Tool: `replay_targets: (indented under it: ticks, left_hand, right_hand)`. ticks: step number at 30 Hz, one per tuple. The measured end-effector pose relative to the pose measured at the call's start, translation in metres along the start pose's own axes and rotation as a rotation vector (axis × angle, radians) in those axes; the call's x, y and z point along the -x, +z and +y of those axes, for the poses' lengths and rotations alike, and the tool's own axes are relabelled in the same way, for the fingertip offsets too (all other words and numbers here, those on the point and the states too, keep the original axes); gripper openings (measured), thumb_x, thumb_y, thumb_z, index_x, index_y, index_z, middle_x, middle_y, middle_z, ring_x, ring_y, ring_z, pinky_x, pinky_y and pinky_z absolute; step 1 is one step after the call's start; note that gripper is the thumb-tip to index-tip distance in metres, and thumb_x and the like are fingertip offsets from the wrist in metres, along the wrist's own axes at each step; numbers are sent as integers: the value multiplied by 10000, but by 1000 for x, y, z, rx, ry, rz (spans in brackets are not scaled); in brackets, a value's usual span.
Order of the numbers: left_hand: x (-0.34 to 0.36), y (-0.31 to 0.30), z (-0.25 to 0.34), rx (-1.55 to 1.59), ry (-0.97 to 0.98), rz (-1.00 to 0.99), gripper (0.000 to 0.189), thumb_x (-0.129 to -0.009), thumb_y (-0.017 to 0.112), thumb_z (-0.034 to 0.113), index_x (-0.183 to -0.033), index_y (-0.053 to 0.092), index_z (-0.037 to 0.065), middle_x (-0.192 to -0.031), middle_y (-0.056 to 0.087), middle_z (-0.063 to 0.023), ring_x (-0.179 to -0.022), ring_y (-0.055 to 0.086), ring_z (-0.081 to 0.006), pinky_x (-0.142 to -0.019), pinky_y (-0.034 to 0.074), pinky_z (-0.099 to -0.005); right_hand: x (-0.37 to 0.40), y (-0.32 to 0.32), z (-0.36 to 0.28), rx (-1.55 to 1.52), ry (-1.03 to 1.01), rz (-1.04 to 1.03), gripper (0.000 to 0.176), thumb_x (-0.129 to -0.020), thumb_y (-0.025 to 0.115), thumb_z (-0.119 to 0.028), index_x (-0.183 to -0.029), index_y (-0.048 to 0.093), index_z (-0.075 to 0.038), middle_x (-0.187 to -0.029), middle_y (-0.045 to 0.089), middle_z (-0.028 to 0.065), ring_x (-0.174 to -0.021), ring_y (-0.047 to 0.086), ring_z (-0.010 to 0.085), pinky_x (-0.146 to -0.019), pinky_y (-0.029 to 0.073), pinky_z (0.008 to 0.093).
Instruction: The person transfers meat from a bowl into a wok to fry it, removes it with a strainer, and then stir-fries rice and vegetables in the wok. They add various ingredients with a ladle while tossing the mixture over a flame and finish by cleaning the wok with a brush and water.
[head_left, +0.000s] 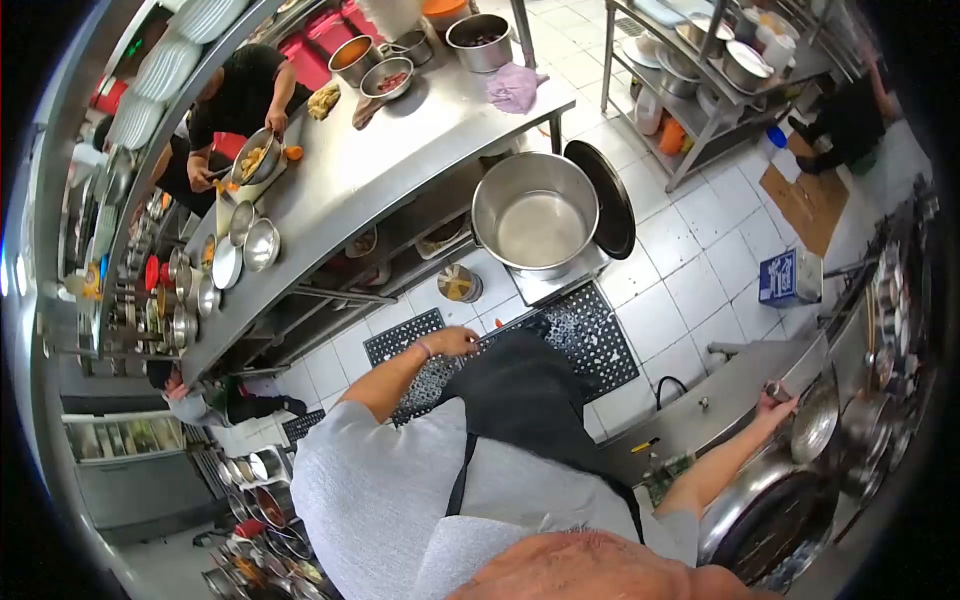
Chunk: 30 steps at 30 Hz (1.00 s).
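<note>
I have right hand (779, 403) closed round 1 handle (775, 388), off body's right. Bowl (815, 427) just outward, long axis fore-aft; can't tell if joined. Wok (780, 520) behind. Right hand nearer both; left hand (456, 341) well apart, fingers loosely curled, can't tell if empty.

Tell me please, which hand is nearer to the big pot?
Left. The left hand is below and left of the big pot in the picture, not touching it; the right hand is farther away, out to the right.
</note>
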<state>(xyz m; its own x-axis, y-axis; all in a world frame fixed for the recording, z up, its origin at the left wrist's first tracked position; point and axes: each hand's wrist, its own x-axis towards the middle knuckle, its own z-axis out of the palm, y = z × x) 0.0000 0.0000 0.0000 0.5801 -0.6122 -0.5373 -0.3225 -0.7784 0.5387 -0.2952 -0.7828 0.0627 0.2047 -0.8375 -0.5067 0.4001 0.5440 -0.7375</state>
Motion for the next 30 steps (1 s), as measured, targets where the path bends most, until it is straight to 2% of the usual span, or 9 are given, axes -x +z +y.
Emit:
replay_targets:
  ticks: [5, 9, 14, 15, 18, 22, 26, 28, 30]
  left_hand:
    - [-18, -105, -45, 99, -107, 454, 301, -891, 585, 298, -820, 673, 19, -738, 666, -173, -669, 654, -301, -620, 510, -414]
    - [-70, -269, -67, 134, -115, 868, 279, -895, 582, 286, -874, 667, 21, -740, 666, -166, -700, 653, -266, -650, 510, -374]
    - [-164, -423, -166, 1610, -28, 983, 340, -915, 577, 185, -1206, 528, 17, -1084, 605, -177, -967, 643, -326, -768, 573, -493]
    - [-172, -448, -172, 1581, -112, 1077, 389, -920, 613, 283, -1171, 533, -4, -1138, 603, -205, -994, 633, -358, -827, 558, -486]
    - [-159, -492, -189, 16, -336, 822, 575, -877, 602, 478, -1302, 513, 101, -1291, 558, -163, -1146, 558, -366, -971, 456, -447]
    - [-187, -514, -193, -267, -278, 746, 633, -878, 549, 558, -1373, 488, 168, -1388, 503, -126, -1238, 503, -348, -1030, 405, -413]
    - [-172, -513, -217, -344, -496, 728, 695, -880, 496, 638, -1445, 463, 234, -1485, 449, -89, -1331, 448, -330, -1090, 355, -380]
    - [-189, -517, -244, -360, 351, 991, 602, -947, 465, 468, -1453, 454, 143, -1472, 470, -90, -1361, 428, -309, -1096, 348, -372]
    - [-199, -511, -262, -395, 338, 1057, 592, -952, 485, 382, -1452, 403, 77, -1437, 481, -105, -1314, 468, -289, -1037, 402, -364]
  right_hand:
    - [38, -44, 63, -56, 100, -23, 882, -827, 419, -803, -1252, 531, -38, -1168, 641, 142, -999, 613, 282, -920, 472, 539]
    - [138, -29, 113, 87, 63, 18, 813, -902, 353, -741, -1321, 506, -61, -1158, 630, 126, -1016, 599, 266, -908, 476, 519]
    - [200, -13, 147, 272, 167, 91, 640, -962, 431, -611, -1328, 521, -94, -1226, 588, 93, -1055, 564, 239, -929, 451, 497]
    - [205, -16, 152, 296, 182, 95, 609, -967, 453, -586, -1322, 529, -97, -1212, 591, 89, -1052, 560, 237, -938, 444, 491]
    - [233, -8, 157, 471, 204, -80, 444, -940, 591, -441, -1242, 580, -116, -1237, 585, 51, -1089, 562, 214, -1005, 404, 487]
    - [322, 53, 152, 630, 43, 2, 293, -971, 596, -281, -1194, 586, -91, -997, 626, 28, -850, 619, 159, -768, 555, 351]
    - [363, 37, 146, 770, -118, 287, 180, -923, 611, -110, -1074, 617, -12, -810, 593, 23, -610, 564, 102, -486, 469, 255]
    - [364, 10, 154, 955, -210, 419, 125, -889, 602, -54, -982, 656, 9, -752, 607, 21, -602, 580, 94, -470, 464, 258]
    - [358, -38, 153, 1142, -383, 597, 153, -841, 603, -58, -940, 691, 18, -789, 674, 122, -679, 659, 192, -577, 516, 317]
